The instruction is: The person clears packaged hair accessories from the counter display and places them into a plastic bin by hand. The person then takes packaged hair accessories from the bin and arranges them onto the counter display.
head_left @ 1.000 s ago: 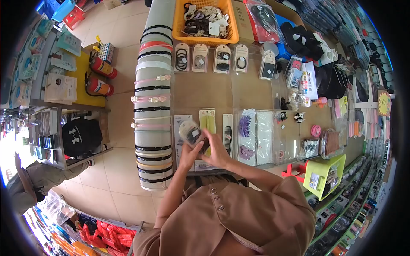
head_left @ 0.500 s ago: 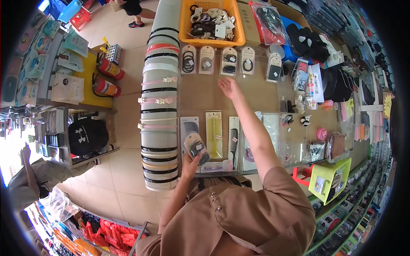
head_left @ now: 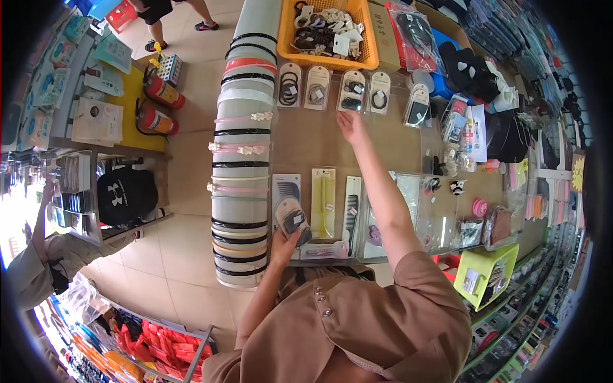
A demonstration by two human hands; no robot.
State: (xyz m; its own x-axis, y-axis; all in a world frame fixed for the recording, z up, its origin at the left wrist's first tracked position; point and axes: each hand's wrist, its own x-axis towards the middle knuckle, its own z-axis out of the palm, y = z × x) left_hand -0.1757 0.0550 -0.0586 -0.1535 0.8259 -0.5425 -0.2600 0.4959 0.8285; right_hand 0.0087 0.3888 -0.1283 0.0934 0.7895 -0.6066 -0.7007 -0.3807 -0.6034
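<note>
My left hand (head_left: 284, 251): clasping packs (head_left: 292, 214), table's (head_left: 313, 140) near-left corner; slack thumb could let one slip | My right hand (head_left: 352, 126): fingers bent at middle pack's (head_left: 352, 90) lower edge, towards table's far edge, grip unclear; sideways drag could skew right neighbour pack (head_left: 380, 89).

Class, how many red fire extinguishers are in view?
2. One fire extinguisher is at upper left, beside the yellow panel; the second extinguisher is just below it in the picture. Others may be hidden.
</note>
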